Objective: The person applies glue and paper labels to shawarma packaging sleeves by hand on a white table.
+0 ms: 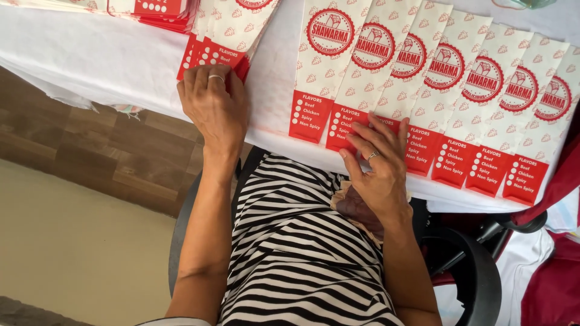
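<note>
A row of paper bags (423, 90) overlapped along the tabletop (109, 60) edge toward three o'clock — the right hand (377, 163) lay flat on them, fingers spread. At eleven o'clock, the left hand (211, 102) pressed a stack of bags (220, 36), fingers together — bare cloth between.

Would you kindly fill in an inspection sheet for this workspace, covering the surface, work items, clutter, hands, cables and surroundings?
Surface: table under a white cloth.
Job's things: overlapping row of white-and-red printed paper sleeves fanned along the table edge; a second stack of the same sleeves at upper left.
Clutter: another red-and-white pile at the top edge, partly cut off.
Hands: left hand flat on the stack's red ends, ring on one finger; right hand with fingers spread on the row's red ends, also ringed.
Cables: nothing seen.
Surroundings: wood-pattern floor, black chair, red fabric at right.
</note>
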